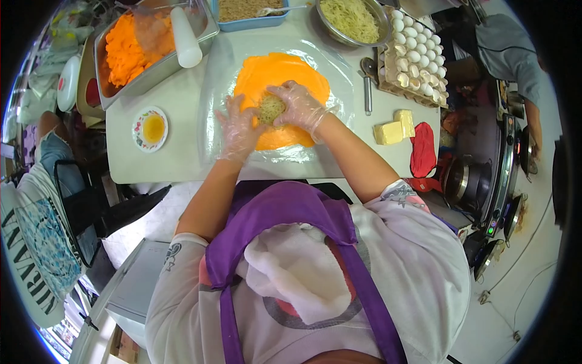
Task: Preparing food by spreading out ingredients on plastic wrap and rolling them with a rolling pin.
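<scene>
A flattened sheet of orange dough [291, 70] lies on clear plastic sheeting [216, 91] on the table before me. On the dough sits a mound of pale green shredded filling [271, 109]. Both hands wear clear plastic gloves. My left hand [238, 129] touches the mound from its left side, with the fingers spread. My right hand [300, 107] curves around its top and right side, thumb near the lower edge. The mound is between the two hands; the dough beneath it is hidden.
A steel pan [154, 75] of orange dough stands upper left, a white roller [186, 43] on its rim. Around the sheeting are a small oily-yellow dish [161, 143], a blue tray [254, 25], a steel bowl [325, 22], eggs [413, 57], a spoon [368, 68] and yellow blocks [388, 133]. Other people are at both sides.
</scene>
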Available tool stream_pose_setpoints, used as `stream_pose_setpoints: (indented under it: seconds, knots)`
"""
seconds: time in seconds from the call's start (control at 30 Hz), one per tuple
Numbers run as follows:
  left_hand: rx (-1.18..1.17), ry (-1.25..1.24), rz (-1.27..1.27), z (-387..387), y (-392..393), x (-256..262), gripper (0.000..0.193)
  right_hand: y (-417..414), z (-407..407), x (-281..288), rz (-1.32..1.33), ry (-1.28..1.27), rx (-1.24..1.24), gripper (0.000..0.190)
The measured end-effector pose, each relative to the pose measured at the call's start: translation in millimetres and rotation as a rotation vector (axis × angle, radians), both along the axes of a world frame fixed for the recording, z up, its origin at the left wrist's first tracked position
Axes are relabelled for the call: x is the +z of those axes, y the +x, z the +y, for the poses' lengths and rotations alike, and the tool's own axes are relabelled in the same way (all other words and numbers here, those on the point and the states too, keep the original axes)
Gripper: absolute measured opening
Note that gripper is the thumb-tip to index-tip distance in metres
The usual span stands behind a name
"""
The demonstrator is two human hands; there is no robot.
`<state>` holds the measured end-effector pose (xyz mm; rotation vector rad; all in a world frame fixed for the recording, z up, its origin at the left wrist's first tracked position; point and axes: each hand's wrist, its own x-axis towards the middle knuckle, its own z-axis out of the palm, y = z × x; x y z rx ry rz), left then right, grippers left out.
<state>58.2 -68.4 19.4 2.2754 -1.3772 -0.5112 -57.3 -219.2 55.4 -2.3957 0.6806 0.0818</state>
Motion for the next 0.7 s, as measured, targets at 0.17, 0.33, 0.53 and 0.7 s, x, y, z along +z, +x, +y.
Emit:
stream_pose_setpoints:
  seconds: [0.17, 0.33, 0.53, 0.7]
  knots:
    - [0.046, 0.146, -0.069, -14.2, 10.6, 7.6, 0.069, -7.1, 5.8, -27.8, -0.023, -0.153, 0.144, 0.088]
    - [-0.093, 0.163, -0.078, -21.4, 16.9, 11.7, 0.070, -2.2, -2.8, -31.1, -0.022, -0.134, 0.179, 0.077]
    - [-0.081, 0.097, -0.062, -39.4, 10.5, 13.9, 0.062, 0.9, -17.1, -32.2, -0.038, -0.121, 0.125, 0.061]
    - [-0.012, 0.033, -0.055, -21.6, 22.2, -15.1, 0.051, -12.7, -17.9, -23.4, -0.272, 0.200, -0.036, 0.046]
